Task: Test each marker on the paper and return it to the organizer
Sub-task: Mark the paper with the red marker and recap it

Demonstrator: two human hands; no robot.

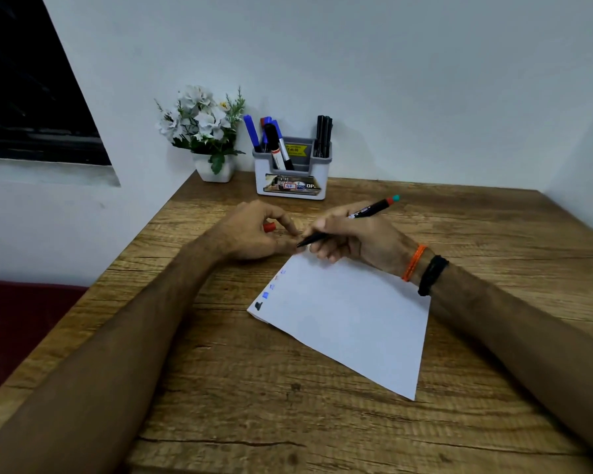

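Observation:
My right hand (353, 239) grips a black marker (367, 212) with a red and teal rear end; its uncapped tip points left, just above the far corner of the white paper (350, 319). My left hand (254, 234) pinches the red cap (269, 227) beside that tip. Several small colour marks, blue, faint red and black, run along the paper's left edge. The grey organizer (291, 181) stands at the back of the desk with blue, black and red markers upright in it.
A white pot of artificial flowers (206, 131) stands left of the organizer against the wall. The wooden desk (322, 422) ends on the left, where a dark red seat (21, 319) lies below. A dark window is at upper left.

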